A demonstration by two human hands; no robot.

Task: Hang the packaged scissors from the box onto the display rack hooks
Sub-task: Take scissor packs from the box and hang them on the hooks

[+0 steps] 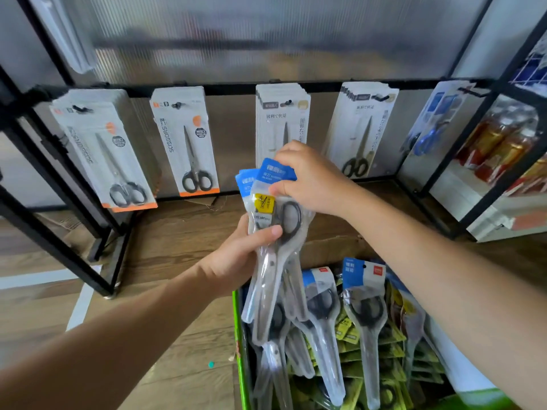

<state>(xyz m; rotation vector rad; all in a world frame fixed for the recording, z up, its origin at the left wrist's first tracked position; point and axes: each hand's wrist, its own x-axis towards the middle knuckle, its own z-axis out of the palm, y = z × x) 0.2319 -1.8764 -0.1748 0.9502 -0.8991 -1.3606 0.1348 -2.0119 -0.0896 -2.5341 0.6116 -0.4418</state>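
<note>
My left hand (242,255) grips a small bunch of packaged scissors (275,232) by their middle, clear bags with blue header cards and black handles. My right hand (307,179) pinches the blue header of the front pack at the top of the bunch. Below them stands the open green-edged box (240,344) holding several more packs (365,306) of the same scissors. The black display rack bar (231,87) runs across behind, with hooks carrying carded scissors (189,143); the rightmost hook (473,90) holds blue-handled scissors.
Hung card stacks fill the bar from left (103,149) to right (359,128). Black rack frame legs (68,232) stand at the left. A neighbouring shelf with bottles (500,143) is at the right. Wooden floor lies beneath.
</note>
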